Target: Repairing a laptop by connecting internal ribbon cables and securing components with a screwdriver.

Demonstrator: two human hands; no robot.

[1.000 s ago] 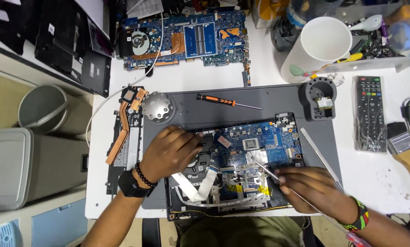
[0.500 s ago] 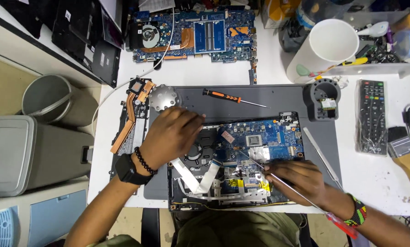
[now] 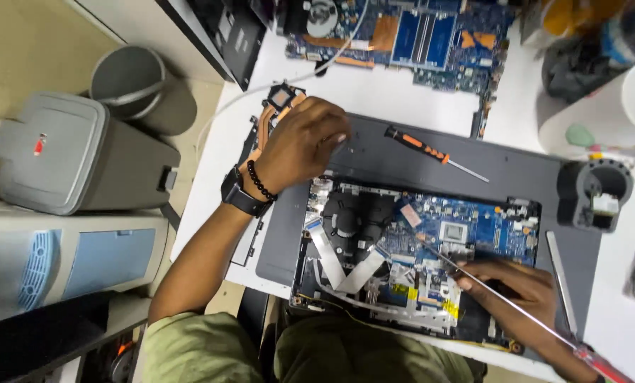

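Left hand [image 3: 300,145] at 10 o'clock of the open laptop's blue circuit board [image 3: 473,227], fingers curled over the dark grey laptop base panel [image 3: 402,167] beside the copper heat pipe assembly [image 3: 271,113]; cannot tell if it holds anything. Right hand [image 3: 519,294] at 5 o'clock, pinched shut on a long thin metal-shaft screwdriver [image 3: 473,280], tip near the black round cooling fan [image 3: 353,216]. Orange-handled black screwdriver [image 3: 431,152] lies at 12 o'clock on the panel. Second blue motherboard [image 3: 417,32] farther up.
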